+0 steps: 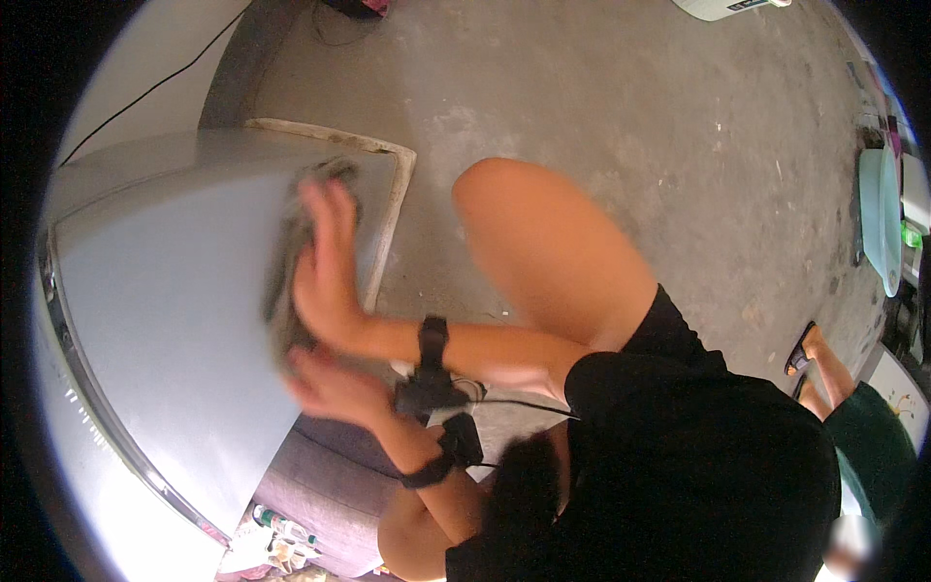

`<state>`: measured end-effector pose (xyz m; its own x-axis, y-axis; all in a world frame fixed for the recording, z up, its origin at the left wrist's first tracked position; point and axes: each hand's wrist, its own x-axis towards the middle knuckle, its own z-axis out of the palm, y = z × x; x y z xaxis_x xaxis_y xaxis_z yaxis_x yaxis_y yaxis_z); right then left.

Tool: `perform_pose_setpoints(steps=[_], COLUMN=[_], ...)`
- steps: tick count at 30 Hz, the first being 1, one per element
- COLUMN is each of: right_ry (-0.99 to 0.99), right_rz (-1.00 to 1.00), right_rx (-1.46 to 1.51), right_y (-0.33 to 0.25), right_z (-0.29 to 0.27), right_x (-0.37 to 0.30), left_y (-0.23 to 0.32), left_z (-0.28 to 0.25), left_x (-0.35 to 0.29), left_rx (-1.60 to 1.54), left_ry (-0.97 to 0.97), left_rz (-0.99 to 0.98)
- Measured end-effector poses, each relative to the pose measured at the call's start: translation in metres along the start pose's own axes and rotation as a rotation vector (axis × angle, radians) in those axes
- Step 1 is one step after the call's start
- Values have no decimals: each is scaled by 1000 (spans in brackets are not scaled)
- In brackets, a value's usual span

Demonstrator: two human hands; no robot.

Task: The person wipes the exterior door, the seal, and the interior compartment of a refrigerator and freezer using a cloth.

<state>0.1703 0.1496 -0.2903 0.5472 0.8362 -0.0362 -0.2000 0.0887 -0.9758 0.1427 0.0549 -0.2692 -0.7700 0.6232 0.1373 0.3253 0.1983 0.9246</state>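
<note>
A grey-green cloth [281, 262] lies bunched against the pale grey, smooth side of a large appliance that looks like a fridge [175, 281]. My right hand [330, 272], the upper one in the picture, presses on the cloth with its fingers along it. At the cloth's lower end is my left hand [335, 386], its fingers bent against the cloth and blurred by motion. Part of the cloth is hidden under both hands. Each wrist wears a black strap [433, 341] with a small device and a cable.
A pale frame-like edge [398, 194] on the concrete floor [582, 97] surrounds the appliance's base. My bare knee [495, 194] juts out beside it. A purple padded seat [320, 485] with a bottle [276, 522] stands below. Another person's leg [819, 354] and a light-blue basin [878, 223] are far right.
</note>
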Motion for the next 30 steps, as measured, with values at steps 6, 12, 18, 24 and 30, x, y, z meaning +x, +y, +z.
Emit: perform_pose_setpoints(steps=[6, 12, 18, 24, 30], right_ry=[-101, -182, 24, -79, -232], right_rz=[-669, -442, -31, 10, 436], right_rx=[307, 14, -151, -379, -367], right_y=[-36, 59, 155, 198, 233], right_z=[2, -45, -68, -73, -55], right_x=[15, 35, 64, 41, -59], left_y=[76, -26, -89, -123, -152], left_z=[21, 45, 105, 85, 3], left_x=[15, 22, 16, 5, -3], left_rx=[-94, 468, 494, 656, 822], left_ry=[216, -122, -724, -904, -781], left_rz=[671, 826, 756, 611, 591])
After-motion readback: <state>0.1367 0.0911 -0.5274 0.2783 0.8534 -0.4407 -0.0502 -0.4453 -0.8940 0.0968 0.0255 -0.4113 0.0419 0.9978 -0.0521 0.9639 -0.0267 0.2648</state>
